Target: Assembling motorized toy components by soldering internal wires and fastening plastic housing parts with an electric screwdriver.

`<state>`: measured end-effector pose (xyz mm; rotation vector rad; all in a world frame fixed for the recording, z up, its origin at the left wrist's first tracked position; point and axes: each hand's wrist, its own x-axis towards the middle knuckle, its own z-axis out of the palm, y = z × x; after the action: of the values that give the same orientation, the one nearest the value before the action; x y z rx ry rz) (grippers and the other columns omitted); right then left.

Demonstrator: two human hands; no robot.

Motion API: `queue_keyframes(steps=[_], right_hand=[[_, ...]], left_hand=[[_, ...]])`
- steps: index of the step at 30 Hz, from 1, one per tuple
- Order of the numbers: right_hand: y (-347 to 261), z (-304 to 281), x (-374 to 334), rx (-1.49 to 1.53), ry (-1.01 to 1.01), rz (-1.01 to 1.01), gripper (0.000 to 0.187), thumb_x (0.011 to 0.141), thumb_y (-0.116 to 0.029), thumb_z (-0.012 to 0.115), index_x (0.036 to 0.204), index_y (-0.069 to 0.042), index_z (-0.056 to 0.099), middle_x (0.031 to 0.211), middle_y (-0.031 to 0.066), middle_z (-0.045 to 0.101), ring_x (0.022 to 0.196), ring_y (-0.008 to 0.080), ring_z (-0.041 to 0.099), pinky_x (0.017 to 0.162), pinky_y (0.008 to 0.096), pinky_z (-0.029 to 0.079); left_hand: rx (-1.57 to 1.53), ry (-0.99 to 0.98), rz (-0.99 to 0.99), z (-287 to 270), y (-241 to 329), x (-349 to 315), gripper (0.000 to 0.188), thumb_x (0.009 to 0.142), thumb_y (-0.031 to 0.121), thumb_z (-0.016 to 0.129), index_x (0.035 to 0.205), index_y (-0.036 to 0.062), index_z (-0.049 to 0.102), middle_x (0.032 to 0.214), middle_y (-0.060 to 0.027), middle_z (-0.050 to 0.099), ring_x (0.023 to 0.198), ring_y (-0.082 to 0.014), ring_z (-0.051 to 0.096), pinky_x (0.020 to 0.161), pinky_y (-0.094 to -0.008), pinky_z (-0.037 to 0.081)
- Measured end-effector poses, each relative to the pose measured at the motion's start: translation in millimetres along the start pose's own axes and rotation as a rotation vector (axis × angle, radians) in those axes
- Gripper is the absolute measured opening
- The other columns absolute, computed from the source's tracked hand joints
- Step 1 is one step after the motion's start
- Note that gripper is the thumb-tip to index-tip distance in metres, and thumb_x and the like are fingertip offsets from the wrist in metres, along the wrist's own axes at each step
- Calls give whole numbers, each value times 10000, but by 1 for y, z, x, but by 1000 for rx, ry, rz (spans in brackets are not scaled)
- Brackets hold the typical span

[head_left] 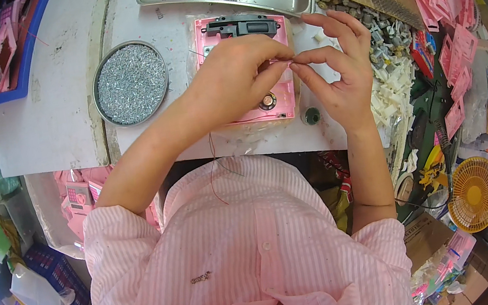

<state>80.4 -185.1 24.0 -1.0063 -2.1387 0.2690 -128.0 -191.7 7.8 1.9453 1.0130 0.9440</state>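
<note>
Head view, dish, left hand obscuring casing

no readable text, no legible numbers

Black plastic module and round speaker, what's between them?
In the head view, the left hand lies across the stretch between them, over the pink casing.

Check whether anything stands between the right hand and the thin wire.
Nothing visible does: the right hand has the thin wire at its fingertips, beside the left hand, above the pink case.
</note>
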Motion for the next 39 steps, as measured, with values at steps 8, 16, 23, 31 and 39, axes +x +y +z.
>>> queue_keyframes(steps=[8, 16, 23, 31, 39], right_hand=[[9, 4, -5, 120, -7, 125, 216, 689, -101, 825, 892, -111, 752, 1252, 41, 667, 1236, 300, 480, 1018, 423, 402], [42, -90, -103, 207, 231, 565, 191, 847, -37, 744, 1029, 10, 705, 1119, 121, 703, 1024, 208, 632, 910, 311, 485], [65, -190, -209, 654, 1014, 1075, 144, 959, -151, 673, 1043, -46, 621, 861, 75, 672, 703, 146, 631, 581, 269, 535], [50, -199, -238, 430, 1286, 1102, 219, 940, -180, 720, 1116, -140, 597, 782, 24, 608, 593, 111, 555, 468, 235, 408], [-13, -262, -272, 303, 1539, 748, 150, 942, -183, 592, 943, -35, 608, 656, -3, 451, 537, 86, 401, 461, 222, 267]], left_hand=[[-244, -150, -270, -12, -4, 11, 150, 933, 60, 648, 1029, -50, 684, 821, -93, 700, 713, -119, 663, 659, -267, 539], [211, 1, 23, -16, 5, 2, 106, 900, 52, 681, 999, 16, 695, 808, -103, 702, 698, -191, 698, 652, -298, 542], [391, 102, 87, -3, 15, -11, 89, 868, 65, 699, 953, 51, 677, 862, -105, 694, 757, -291, 682, 674, -372, 528], [522, 101, 131, 6, 22, -19, 55, 842, 96, 710, 873, 77, 669, 855, -75, 673, 820, -257, 628, 811, -391, 406], [432, 214, 24, 6, -11, 0, 91, 721, 179, 770, 791, 138, 728, 965, 10, 625, 995, -250, 543, 878, -462, 335]])
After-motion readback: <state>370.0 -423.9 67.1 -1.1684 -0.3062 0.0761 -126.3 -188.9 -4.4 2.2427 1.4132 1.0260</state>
